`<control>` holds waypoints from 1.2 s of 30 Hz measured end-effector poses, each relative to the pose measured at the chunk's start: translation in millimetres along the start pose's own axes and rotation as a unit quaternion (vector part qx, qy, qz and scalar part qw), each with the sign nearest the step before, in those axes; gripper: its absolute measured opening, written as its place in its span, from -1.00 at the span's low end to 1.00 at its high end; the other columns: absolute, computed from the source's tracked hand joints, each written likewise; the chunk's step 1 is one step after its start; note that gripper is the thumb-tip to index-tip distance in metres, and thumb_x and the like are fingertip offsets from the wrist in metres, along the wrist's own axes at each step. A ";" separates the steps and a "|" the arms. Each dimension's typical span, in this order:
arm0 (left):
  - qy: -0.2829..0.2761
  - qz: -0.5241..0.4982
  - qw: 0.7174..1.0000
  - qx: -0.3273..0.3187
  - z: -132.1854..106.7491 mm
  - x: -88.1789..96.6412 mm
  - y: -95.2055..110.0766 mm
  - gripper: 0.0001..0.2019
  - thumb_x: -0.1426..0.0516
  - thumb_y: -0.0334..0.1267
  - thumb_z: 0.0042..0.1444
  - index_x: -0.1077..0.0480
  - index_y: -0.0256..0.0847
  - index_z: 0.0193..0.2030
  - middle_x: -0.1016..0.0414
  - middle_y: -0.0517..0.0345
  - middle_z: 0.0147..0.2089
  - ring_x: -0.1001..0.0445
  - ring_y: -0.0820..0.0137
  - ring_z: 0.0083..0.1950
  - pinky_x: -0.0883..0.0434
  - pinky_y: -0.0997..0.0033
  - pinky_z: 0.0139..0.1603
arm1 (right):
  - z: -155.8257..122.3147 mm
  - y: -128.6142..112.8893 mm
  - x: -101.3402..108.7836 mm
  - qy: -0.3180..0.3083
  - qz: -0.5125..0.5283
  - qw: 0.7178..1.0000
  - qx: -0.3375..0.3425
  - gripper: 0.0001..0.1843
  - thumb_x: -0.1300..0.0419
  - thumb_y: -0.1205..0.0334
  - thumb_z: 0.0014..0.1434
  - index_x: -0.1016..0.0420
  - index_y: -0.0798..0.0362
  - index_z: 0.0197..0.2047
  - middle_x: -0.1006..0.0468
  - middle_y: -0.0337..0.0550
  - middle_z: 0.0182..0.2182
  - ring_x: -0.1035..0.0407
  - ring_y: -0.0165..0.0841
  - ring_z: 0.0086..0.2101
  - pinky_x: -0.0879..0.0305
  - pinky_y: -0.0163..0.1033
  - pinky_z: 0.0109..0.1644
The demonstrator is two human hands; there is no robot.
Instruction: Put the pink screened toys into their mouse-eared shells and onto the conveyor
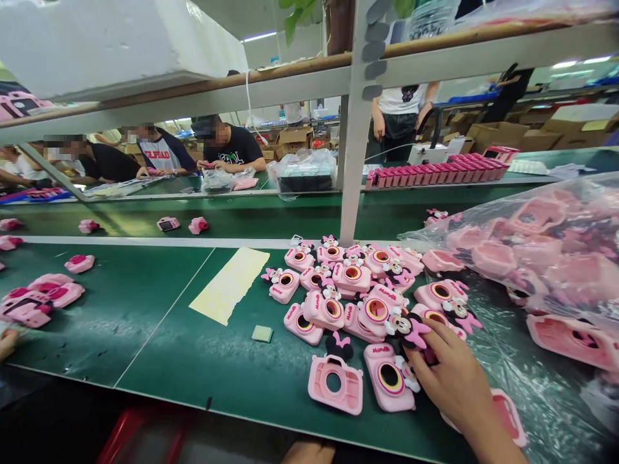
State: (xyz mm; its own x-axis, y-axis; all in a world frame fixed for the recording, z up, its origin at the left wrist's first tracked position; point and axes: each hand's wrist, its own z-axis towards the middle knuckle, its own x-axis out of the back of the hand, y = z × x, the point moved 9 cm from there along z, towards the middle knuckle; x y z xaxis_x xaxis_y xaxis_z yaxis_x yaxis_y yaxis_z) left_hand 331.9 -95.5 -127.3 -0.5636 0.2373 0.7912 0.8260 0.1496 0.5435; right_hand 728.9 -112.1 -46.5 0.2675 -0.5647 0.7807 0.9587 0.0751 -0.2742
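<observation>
My right hand [452, 380] reaches in from the lower right over a heap of pink toy cameras [358, 290] lying on the green workbench [145, 335]. Its fingers close around a black-and-pink cartoon-mouse head [403, 328] on one camera. Just left of the hand lies a pink camera with a yellow-ringed lens [389, 380], and a lensless pink camera shell [335, 385] sits beyond it. A sliver of skin [307, 454] at the bottom edge may be my left hand. Another hand [7, 343] shows at the far left, and I cannot tell whose it is.
A clear plastic bag of pink shells [536, 238] fills the right side. A yellow sheet [231, 283] and a pale green pad [262, 333] lie on the bench. Beyond a green conveyor belt [145, 222] and a metal shelf upright [355, 129], co-workers [227, 145] sit working.
</observation>
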 end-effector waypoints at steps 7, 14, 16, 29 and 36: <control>-0.099 -0.023 0.980 -0.172 -16.6 9.0 86.5 -0.52 -0.02 0.14 0.28 -0.45 -0.22 0.04 -0.58 0.07 -0.03 -0.56 0.27 -0.02 -0.53 0.09 -0.03 | 3.7 11.4 4.2 -0.026 0.052 0.993 -0.099 -0.58 -0.07 0.17 0.20 -0.36 0.01 0.12 -0.54 0.00 -0.01 -0.48 -0.13 -0.06 -0.42 -0.10 -0.06; 0.035 0.046 0.930 -0.362 24.3 73.3 208.3 -0.41 -0.17 0.01 0.20 -0.18 0.00 0.33 -0.34 0.06 0.33 -0.27 0.15 0.36 -0.32 -0.01 0.32 | 0.4 11.8 8.1 -0.010 0.083 0.987 -0.134 -0.43 -0.05 0.16 0.22 -0.23 -0.01 0.29 -0.52 -0.01 0.11 -0.48 -0.15 0.04 -0.42 -0.10 0.03; 0.059 0.100 0.919 -0.376 42.7 65.6 224.7 -0.36 -0.21 0.01 0.15 -0.16 -0.08 0.32 -0.32 -0.01 0.33 -0.23 0.10 0.37 -0.30 -0.05 0.33 | -0.1 10.4 5.1 -0.016 0.058 0.991 -0.119 -0.44 -0.03 0.18 0.22 -0.23 0.00 0.29 -0.48 0.02 0.16 -0.46 -0.12 0.07 -0.42 -0.07 0.04; 0.043 0.132 0.908 -0.395 64.8 32.3 234.2 -0.63 -0.24 -0.07 0.12 -0.35 -0.09 0.04 -0.49 0.06 0.09 -0.42 0.15 0.15 -0.36 0.02 0.18 | 5.5 -3.6 3.7 0.004 -0.013 0.999 -0.051 -0.51 -0.05 0.20 0.23 -0.26 0.05 0.22 -0.57 0.04 -0.01 -0.50 -0.09 -0.07 -0.44 -0.04 -0.06; 0.051 0.088 0.927 -0.362 81.5 30.4 219.1 -0.09 -0.29 0.16 -0.01 -0.02 -0.12 0.39 -0.42 -0.07 0.23 -0.37 0.04 0.26 -0.35 -0.10 0.26 | 6.2 -5.3 7.5 -0.004 -0.010 0.998 -0.058 -0.51 -0.04 0.20 0.22 -0.27 0.03 0.22 -0.57 0.04 -0.03 -0.50 -0.09 -0.09 -0.45 -0.05 -0.09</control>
State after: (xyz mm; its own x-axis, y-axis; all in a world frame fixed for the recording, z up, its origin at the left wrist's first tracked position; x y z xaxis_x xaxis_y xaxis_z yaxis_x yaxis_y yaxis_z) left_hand 496.6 22.7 -6.9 -0.4500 0.0987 0.8876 0.7030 -0.5738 0.4202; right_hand 726.4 -111.6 -35.7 0.2498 -0.5582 0.7912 0.9465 -0.0316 -0.3211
